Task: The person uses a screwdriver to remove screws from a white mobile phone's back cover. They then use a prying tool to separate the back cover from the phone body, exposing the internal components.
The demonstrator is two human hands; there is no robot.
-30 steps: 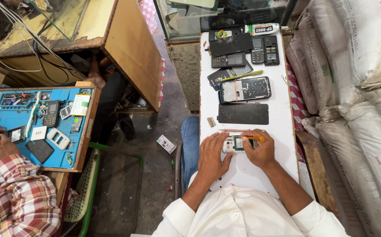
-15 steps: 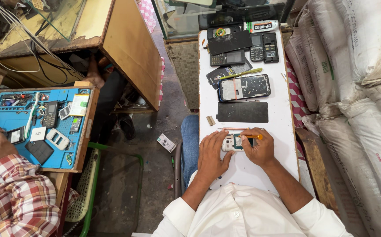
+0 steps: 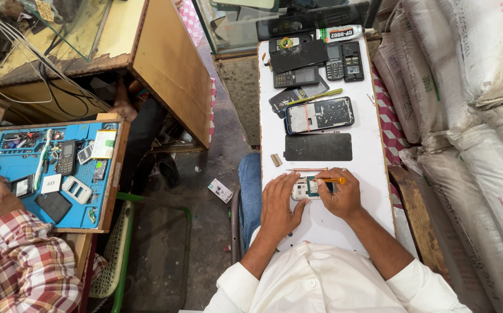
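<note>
Still, both hands [image 3: 280, 203] steadying small phone [image 3: 303, 188], orange screwdriver [image 3: 331, 181] unmoved

Grey concrete floor [image 3: 164, 255]; wooden desk [image 3: 170, 64]; stacked white sacks [image 3: 471, 116]

phone repair shop, dismantled phones [image 3: 319, 115] on white bench [image 3: 373, 168], blue repair mat [image 3: 25, 168], stacked sacks [image 3: 471, 116]
</note>
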